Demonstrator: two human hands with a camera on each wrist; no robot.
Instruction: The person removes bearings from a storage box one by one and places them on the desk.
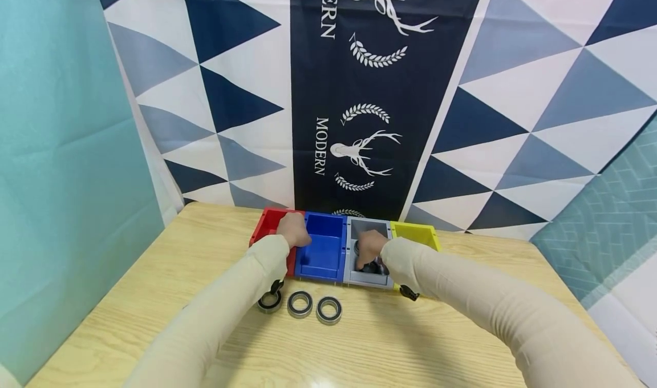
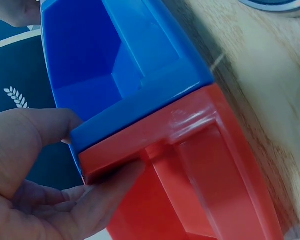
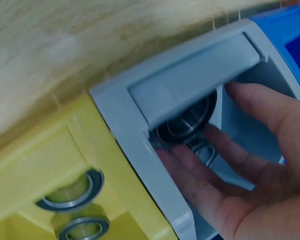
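Observation:
In the head view, my left hand is at the join of the red bin and the blue bin. The left wrist view shows it pinching their adjoining walls, thumb and fingers on opposite sides. My right hand reaches into the grey bin. In the right wrist view its thumb and fingertips curl around a ball bearing, partly hidden under the bin's front lip. More rings show beneath the fingers. Two bearings lie in the yellow bin beside it.
Three bearings stand in a row on the wooden table before the bins: a left one, a middle one and a right one. Behind the bins hangs a patterned cloth. A pale teal panel borders the left side.

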